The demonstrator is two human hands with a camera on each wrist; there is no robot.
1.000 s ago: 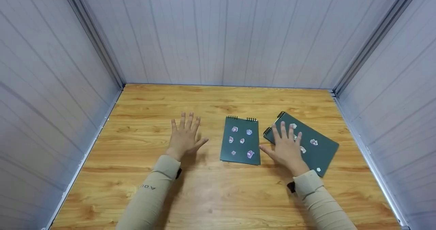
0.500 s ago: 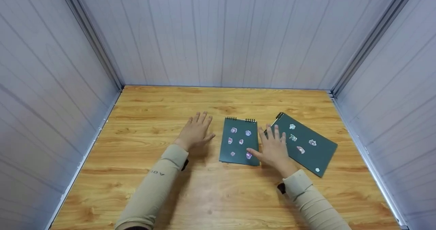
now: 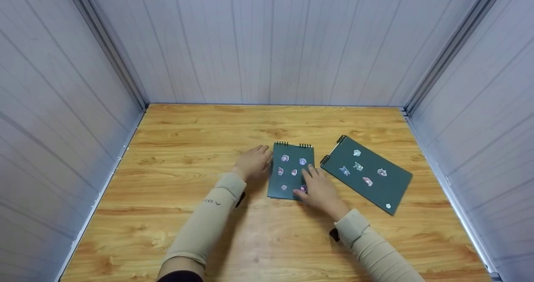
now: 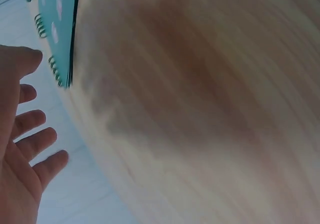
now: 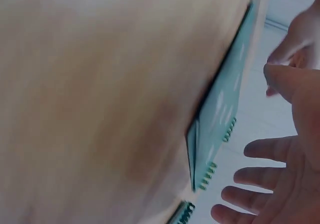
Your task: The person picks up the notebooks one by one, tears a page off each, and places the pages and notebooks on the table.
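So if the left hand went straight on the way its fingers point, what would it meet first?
Probably the nearer notebook, at its left edge; how high the left hand sits is unclear, so it might pass over.

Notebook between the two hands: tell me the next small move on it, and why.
Probably lower the right hand to the right edge of the notebook. The left hand is at the left edge, while the right reaches over the lower right part with fingers open, gripping nothing.
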